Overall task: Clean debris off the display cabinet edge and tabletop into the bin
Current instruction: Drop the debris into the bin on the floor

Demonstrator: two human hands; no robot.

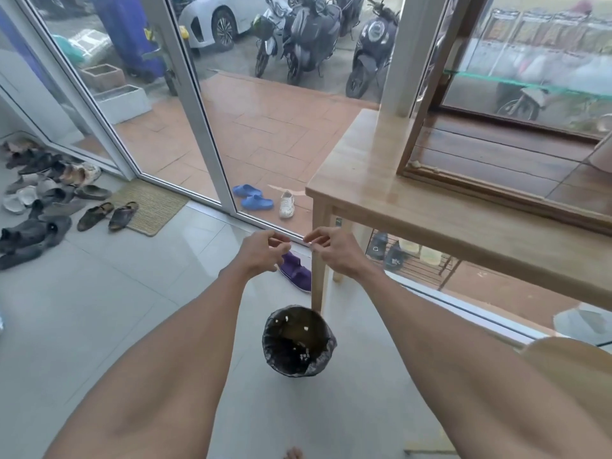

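Note:
A small round bin (299, 341) lined with a black bag stands on the floor by the table leg, with pale scraps inside. My left hand (261, 251) and my right hand (331, 248) hover side by side above and beyond the bin, fingers loosely curled and apart; I see nothing clearly held in either. The wooden table (414, 207) is to the right, carrying a wood-framed glass display cabinet (430, 175). A small pale piece of debris (414, 164) lies at the cabinet's lower left corner, on its edge.
A purple sandal (296, 271) lies on the floor just beyond the bin. Many shoes (43, 200) and a woven mat (149, 205) crowd the left by the glass doors. A shoe rack (407, 256) sits under the table. A round wooden stool (573, 366) is at right.

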